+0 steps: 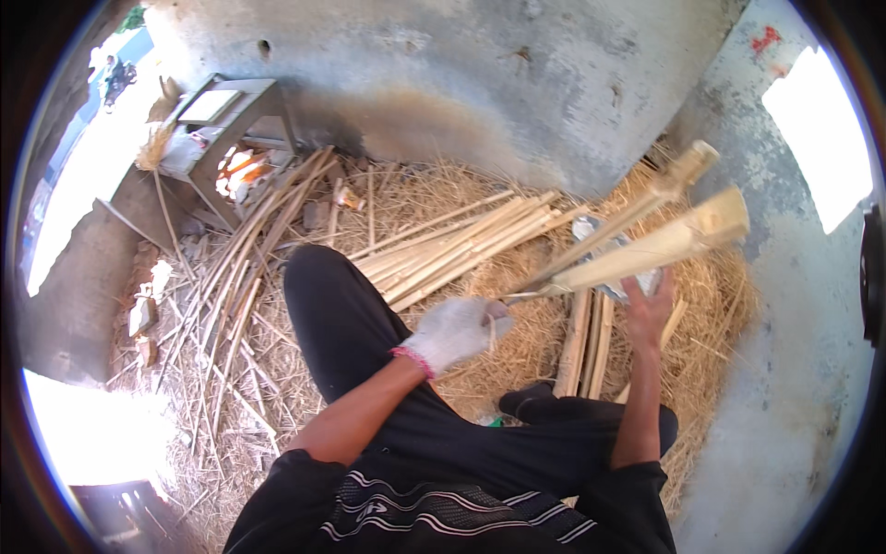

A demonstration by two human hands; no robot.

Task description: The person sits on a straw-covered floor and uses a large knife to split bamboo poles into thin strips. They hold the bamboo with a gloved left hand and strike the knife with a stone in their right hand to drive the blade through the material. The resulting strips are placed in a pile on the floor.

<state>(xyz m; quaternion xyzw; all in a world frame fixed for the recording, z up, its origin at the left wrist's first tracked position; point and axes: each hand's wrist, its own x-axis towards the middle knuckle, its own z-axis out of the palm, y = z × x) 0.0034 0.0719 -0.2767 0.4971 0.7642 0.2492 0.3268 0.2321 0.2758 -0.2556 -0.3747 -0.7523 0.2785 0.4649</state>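
My left hand [461, 334], in a whitish knit glove with a pink cuff, is closed around the near end of a split bamboo length. Its two halves spread apart away from the glove: a darker upper strip [620, 226] and a broader pale lower piece [660, 242]. Both tilt up toward the far right, where their thick ends hang above the straw. My bare right hand [650, 309] is just below the pale piece, fingers apart; whether they touch it I cannot tell. Behind the bamboo lies a silvery object [600, 242], mostly hidden.
Split bamboo strips [471, 242] lie piled beyond my knee, with short upright-looking pieces [583, 342] between my legs. Long thin sticks [245, 268] and straw shavings [720, 305] cover the ground. A wooden stand [235, 120] is at the back left. Worn walls [443, 74] close in behind and right.
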